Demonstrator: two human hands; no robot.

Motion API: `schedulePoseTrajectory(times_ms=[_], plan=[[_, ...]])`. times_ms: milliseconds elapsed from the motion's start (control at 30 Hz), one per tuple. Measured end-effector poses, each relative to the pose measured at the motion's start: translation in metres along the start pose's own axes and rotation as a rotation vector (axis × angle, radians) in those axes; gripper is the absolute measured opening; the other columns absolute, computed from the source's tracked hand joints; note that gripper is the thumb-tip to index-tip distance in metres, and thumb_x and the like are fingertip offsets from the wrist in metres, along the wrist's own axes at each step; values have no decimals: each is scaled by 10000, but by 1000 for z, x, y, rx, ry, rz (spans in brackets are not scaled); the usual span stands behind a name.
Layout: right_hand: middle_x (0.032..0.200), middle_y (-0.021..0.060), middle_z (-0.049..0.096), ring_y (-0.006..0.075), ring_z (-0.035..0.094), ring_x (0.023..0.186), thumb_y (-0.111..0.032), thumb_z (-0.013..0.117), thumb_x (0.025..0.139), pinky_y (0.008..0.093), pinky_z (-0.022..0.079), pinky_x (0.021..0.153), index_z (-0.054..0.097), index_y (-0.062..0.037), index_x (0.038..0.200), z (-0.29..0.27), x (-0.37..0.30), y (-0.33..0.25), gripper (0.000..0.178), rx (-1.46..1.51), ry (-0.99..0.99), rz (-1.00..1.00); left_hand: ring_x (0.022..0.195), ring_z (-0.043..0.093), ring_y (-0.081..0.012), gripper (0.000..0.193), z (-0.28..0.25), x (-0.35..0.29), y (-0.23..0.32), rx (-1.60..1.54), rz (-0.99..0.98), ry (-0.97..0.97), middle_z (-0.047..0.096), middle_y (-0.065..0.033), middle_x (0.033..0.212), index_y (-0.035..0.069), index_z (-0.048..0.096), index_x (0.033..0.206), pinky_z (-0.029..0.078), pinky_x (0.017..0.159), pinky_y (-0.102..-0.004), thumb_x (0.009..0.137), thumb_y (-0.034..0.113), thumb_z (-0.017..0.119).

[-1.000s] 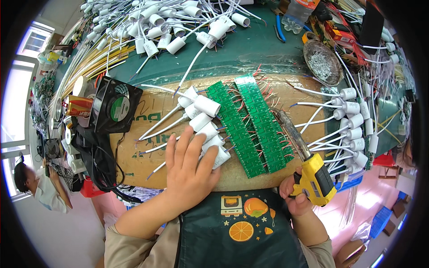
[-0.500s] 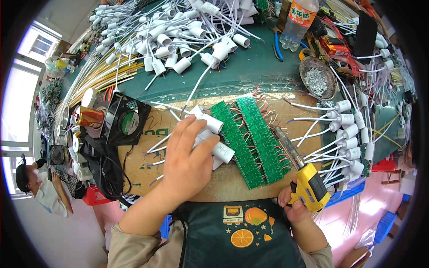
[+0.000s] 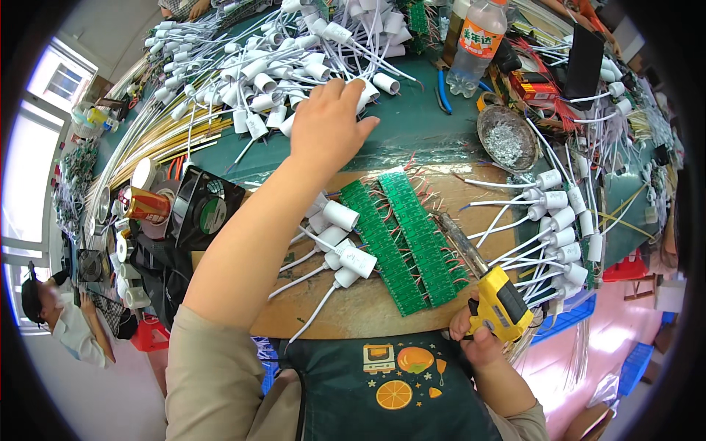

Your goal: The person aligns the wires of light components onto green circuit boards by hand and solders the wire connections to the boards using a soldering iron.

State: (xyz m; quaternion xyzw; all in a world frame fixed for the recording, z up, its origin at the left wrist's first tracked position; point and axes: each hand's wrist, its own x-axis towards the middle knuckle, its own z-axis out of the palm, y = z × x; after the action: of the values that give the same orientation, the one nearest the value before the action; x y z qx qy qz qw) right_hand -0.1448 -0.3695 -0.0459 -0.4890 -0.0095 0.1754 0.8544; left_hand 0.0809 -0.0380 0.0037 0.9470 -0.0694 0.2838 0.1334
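My right hand (image 3: 474,334) grips a yellow soldering gun (image 3: 502,303) near the board's front edge. Its metal tip points up and left, over the right edge of two green circuit board panels (image 3: 419,239) with red and white wires along their edges. My left arm stretches across the board to the far pile of white lamp sockets (image 3: 265,81) with cables. There my left hand (image 3: 331,121) lies over the pile's near edge, thumb spread out to the right; its fingertips partly cover sockets. Beneath that forearm, a small group of sockets (image 3: 342,215) lies left of the panels.
Right of the panels is a row of sockets (image 3: 562,237) with cables pointing left. Farther back are a dish of metal bits (image 3: 507,140), a plastic bottle (image 3: 478,48) and blue-handled pliers (image 3: 443,92). A black fan (image 3: 209,209) and a can (image 3: 147,204) stand at left.
My left hand has left the small socket group beside the panels and moved away to the far pile. Sockets it covered now show. The soldering gun stays in my right hand.
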Motion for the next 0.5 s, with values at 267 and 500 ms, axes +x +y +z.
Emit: schedulePoseTrajectory(times_ms=[267, 500], plan=[[742, 48, 530, 169, 508, 603, -444, 791, 845, 309, 439, 556, 419, -30, 1403, 7, 4, 4, 788, -75, 20, -65, 901, 662, -357, 251, -13, 24, 0, 164, 110, -70, 641, -145, 983, 78, 659, 1067, 553, 786, -471, 821, 119, 633], [773, 80, 556, 172, 527, 634, -420, 750, 886, 305, 450, 556, 427, 5, 1375, 0, 3, 4, 724, -83, -34, -116, 811, 658, -279, 236, -152, -27, 71, 84, 274, 6, 660, -99, 956, 55, 713, 967, 523, 688, -372, 739, -5, 712]])
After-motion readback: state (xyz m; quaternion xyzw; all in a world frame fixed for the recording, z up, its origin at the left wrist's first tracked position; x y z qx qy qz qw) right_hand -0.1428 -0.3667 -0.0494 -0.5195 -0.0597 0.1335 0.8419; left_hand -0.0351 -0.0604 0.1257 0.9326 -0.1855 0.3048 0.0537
